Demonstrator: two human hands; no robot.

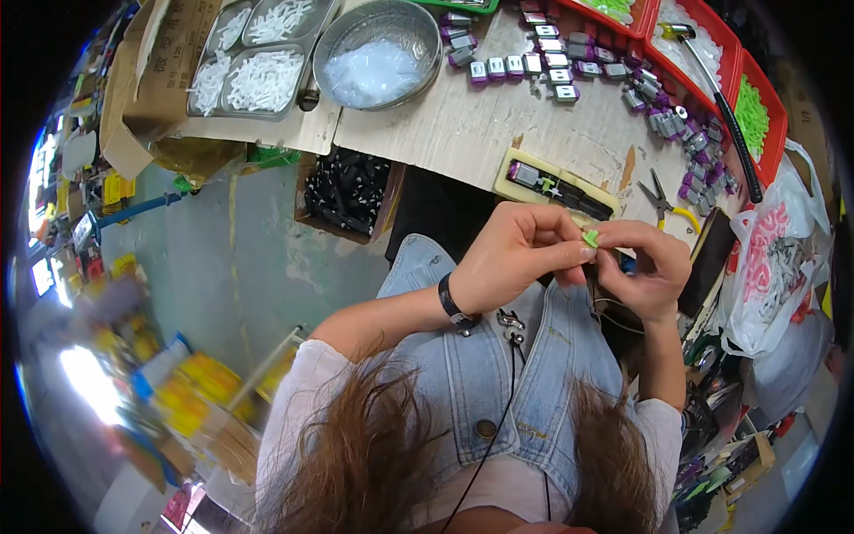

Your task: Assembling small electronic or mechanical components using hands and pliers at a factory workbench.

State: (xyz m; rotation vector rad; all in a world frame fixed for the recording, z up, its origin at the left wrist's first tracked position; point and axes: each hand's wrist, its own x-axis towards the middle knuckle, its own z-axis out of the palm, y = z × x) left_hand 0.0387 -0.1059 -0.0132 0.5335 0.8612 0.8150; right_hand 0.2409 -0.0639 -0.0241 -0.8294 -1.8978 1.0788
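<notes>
A small bright green plastic piece [591, 238] is pinched between the fingertips of both my hands, just off the front edge of the table. My left hand [529, 242] is closed on it from the left, and my right hand [654, 265] grips it from the right, thumb and forefinger bent. Directly beyond my hands lies a cream-coloured holder block [516, 189]. In it rests a long black casing [578, 198] with a silver motor [527, 173] at its left end and a little green and white part beside that. My fingers hide most of the green piece.
Silver motors with purple ends [514, 67] spread across the table's back and right. Pliers [660, 203] lie right of the holder. Red bins [772, 107] hold green and white pieces. Far left are a metal bowl [427, 53] and divided tray [294, 46]; a carton of black parts [347, 191] sits below.
</notes>
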